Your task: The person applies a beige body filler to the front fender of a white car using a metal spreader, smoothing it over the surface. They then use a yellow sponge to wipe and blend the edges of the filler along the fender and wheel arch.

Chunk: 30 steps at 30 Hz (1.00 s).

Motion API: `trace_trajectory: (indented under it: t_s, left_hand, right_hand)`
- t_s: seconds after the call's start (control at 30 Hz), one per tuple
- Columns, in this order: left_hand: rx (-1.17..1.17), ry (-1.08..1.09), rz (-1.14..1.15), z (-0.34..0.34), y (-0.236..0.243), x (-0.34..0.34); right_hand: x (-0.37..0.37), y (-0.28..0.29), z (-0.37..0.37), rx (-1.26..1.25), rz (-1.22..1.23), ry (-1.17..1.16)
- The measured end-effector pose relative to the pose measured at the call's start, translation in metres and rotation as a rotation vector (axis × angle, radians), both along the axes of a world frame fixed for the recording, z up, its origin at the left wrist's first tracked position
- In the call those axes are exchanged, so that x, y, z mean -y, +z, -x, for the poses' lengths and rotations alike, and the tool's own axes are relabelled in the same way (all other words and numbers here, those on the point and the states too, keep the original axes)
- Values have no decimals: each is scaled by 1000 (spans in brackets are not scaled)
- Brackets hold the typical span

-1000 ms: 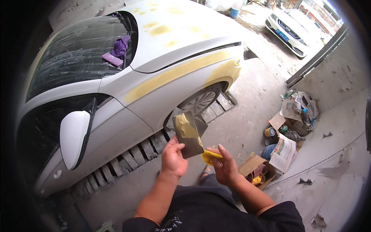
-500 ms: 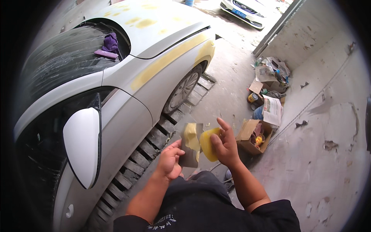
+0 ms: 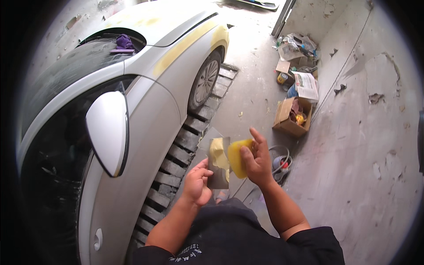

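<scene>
Left hand (image 3: 197, 183): your thumb and fingers pinch the lower left edge of a grey mixing plate (image 3: 217, 180).
Right hand (image 3: 258, 162): you grip a yellow spreader (image 3: 237, 160) between thumb and fingers, thumb on the face toward you, index finger raised clear of it.
Mixing plate: held up in front of your body, left of the spreader, its face toward you.
Yellow paste (image 3: 217, 152): spread unevenly over the plate's upper part, with a thinner streak down its right edge.
Spreader: stands just beside the plate's right edge; whether the two touch, you cannot be told from this view.
Side mirror (image 3: 106, 131): white-backed, on the white car (image 3: 152, 119) to your left.
Floor slats (image 3: 179, 154): a row with dark gaps, running alongside the car.
Hose (image 3: 289, 154): looped around a small container on the floor, beyond your right hand.
Cardboard box (image 3: 283, 118): open, against the wall, with a yellow item among its contents.
Newspaper (image 3: 306, 85): lies just behind the box, near further clutter.
Front wheel (image 3: 205, 81): multi-spoked, under a fender with a long yellowish patch.
Purple cloth (image 3: 124, 42): bunched on the windscreen.
</scene>
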<state>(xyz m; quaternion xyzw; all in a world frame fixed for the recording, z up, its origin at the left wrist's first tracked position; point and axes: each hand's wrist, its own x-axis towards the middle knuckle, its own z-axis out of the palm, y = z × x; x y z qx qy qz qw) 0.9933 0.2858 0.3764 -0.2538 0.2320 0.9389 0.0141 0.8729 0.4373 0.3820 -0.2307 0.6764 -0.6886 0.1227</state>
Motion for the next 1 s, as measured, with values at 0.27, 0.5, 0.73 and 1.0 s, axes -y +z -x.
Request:
trace_trajectory:
  t_s: [0.27,0.5,0.73,1.0]
  left_hand:
    - [28,31,91,-123,-9,26]
    - [9,123,30,-261,-32,84]
    - [-8,95,-12,-389,-29,120]
    - [-53,197,-10,-511,-30,89]
  right_hand:
    - [6,-5,-143,-127,-6,-202]
    - [69,-43,-314,-622,-161,-193]
    - [84,-26,-455,-425,-131,-269]
    - [99,-9,-564,-571,-13,-374]
